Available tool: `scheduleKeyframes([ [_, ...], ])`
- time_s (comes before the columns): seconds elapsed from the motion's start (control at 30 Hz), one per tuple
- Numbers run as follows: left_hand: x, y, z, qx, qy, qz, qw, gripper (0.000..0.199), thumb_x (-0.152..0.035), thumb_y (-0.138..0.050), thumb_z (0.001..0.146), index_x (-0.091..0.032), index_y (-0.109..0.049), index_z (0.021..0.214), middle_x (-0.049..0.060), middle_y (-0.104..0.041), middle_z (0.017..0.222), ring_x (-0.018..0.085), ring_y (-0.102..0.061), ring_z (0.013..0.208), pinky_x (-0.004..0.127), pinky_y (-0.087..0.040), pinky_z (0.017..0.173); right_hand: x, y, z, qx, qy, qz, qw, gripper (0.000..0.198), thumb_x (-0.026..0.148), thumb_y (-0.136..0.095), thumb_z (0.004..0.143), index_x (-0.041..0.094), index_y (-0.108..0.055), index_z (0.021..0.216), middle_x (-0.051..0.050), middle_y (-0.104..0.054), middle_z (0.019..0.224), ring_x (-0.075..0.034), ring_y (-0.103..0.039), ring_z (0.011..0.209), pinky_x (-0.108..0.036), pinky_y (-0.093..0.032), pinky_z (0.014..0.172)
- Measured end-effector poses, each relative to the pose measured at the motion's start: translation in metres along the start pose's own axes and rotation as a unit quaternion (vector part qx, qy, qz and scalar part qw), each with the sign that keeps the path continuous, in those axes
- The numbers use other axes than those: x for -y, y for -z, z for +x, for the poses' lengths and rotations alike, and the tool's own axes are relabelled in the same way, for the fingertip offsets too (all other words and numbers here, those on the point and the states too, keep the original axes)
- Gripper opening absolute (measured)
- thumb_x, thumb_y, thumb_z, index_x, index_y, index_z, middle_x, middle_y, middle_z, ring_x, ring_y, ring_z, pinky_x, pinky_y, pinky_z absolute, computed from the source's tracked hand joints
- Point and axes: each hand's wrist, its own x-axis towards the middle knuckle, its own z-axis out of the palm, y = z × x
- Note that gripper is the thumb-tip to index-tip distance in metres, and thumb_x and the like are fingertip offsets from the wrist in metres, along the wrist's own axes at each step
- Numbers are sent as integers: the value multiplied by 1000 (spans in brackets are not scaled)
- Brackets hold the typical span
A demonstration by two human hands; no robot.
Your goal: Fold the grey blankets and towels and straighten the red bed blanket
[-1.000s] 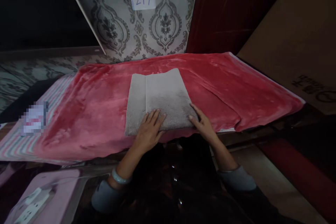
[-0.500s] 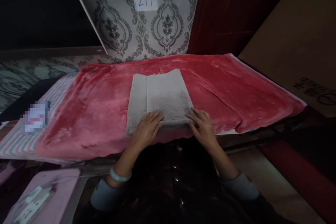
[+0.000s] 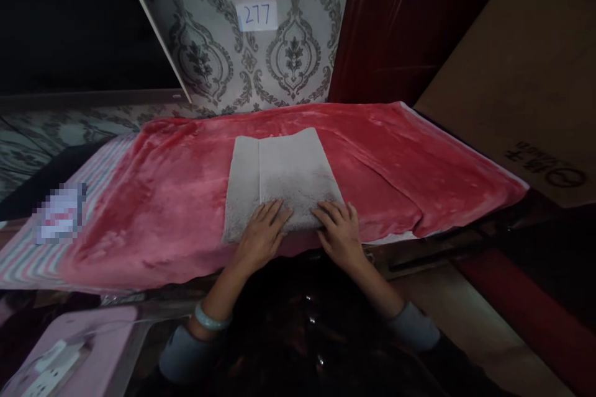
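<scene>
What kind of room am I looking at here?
Probably a room in a home: damask-patterned wallpaper, what looks like a dark TV screen, and a plush red blanket spread over a surface.

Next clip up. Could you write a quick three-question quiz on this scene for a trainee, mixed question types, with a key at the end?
1. True or false: the left hand and the right hand both touch the gray cloth.

2. Multiple choice: what does the gray cloth lie directly on?
a) a cardboard box
b) a red-pink blanket
c) a power strip

3. Fill in the blank: the number handwritten on the white paper on the patterned wall is ____.

Key:
1. True; the fingers of both rest on its near part.
2. b
3. 277
</scene>
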Motion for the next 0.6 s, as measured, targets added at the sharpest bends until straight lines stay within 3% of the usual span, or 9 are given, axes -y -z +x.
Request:
scheduleKeyframes([
  [0.13, -3, 9, 2, 17, 8, 6, 1000, 49, -35, -45, 100, -23, -48, 147, 14, -43, 157, 29, -41, 144, 53, -38, 117, 4, -2, 5, 11, 13, -30, 999, 48, 9, -54, 86, 22, -61, 132, -10, -63, 134, -30, -50, 127, -64, -17, 117],
  [0.3, -18, 23, 15, 17, 16, 31, 999, 45, -37, -45, 100, -23, -56, 141, 13, -52, 150, 31, -45, 141, 55, -38, 117, -4, -16, 7, 12, 97, -32, 995, 51, 5, -46, 88, 14, -59, 137, -15, -59, 140, -27, -52, 131, -50, -39, 113],
  [0.43, -25, 12, 21, 15, 10, 45, 999, 52, -32, -54, 96, -27, -49, 147, 11, -43, 157, 35, -32, 149, 61, -32, 118, -12, -25, 4, -7, 116, 4, 993, 55, 3, -41, 90, 16, -57, 141, -13, -61, 139, -25, -54, 132, -46, -47, 109],
  [0.6, -21, -6, 13, 8, 33, 62, 998, 60, -26, -59, 92, -29, -44, 150, 10, -39, 160, 35, -33, 148, 59, -31, 119, -11, -35, -3, -47, 103, 27, 993, 58, 3, -41, 90, 22, -58, 142, -10, -62, 138, -25, -54, 133, -48, -51, 107],
])
